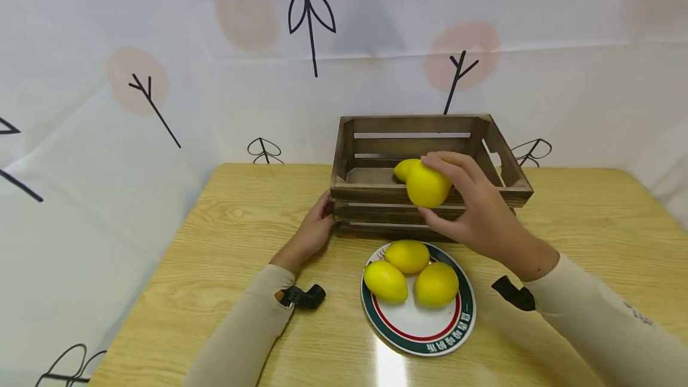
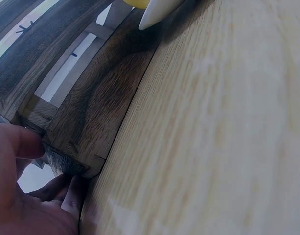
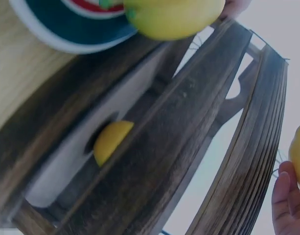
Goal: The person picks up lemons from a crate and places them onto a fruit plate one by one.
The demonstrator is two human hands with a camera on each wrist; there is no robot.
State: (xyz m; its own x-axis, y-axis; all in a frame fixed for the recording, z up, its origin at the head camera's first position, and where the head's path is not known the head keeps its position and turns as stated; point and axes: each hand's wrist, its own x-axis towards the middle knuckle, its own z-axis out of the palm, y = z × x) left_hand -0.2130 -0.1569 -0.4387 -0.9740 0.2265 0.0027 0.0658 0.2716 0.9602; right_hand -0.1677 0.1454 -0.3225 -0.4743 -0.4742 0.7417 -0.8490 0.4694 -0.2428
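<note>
My right hand (image 1: pixel 486 220) pinches a yellow lemon (image 1: pixel 428 185) between thumb and fingers, at the height of the front rim of a dark wooden slatted crate (image 1: pixel 387 214). That lemon shows at the right edge of the right wrist view. Inside the crate lies another lemon (image 1: pixel 404 170), partly covered by the held one in the head view and seen between slats in the right wrist view. My left hand (image 1: pixel 309 235) grips the crate's front left corner low down, thumb and fingers about the corner post (image 2: pixel 66 159).
A round plate (image 1: pixel 414 330) with a green rim stands right in front of the crate. Three lemons (image 1: pixel 437 285) lie on it. The wooden table (image 1: pixel 226 291) extends to both sides, and a patterned cloth (image 1: pixel 177 11) hangs behind.
</note>
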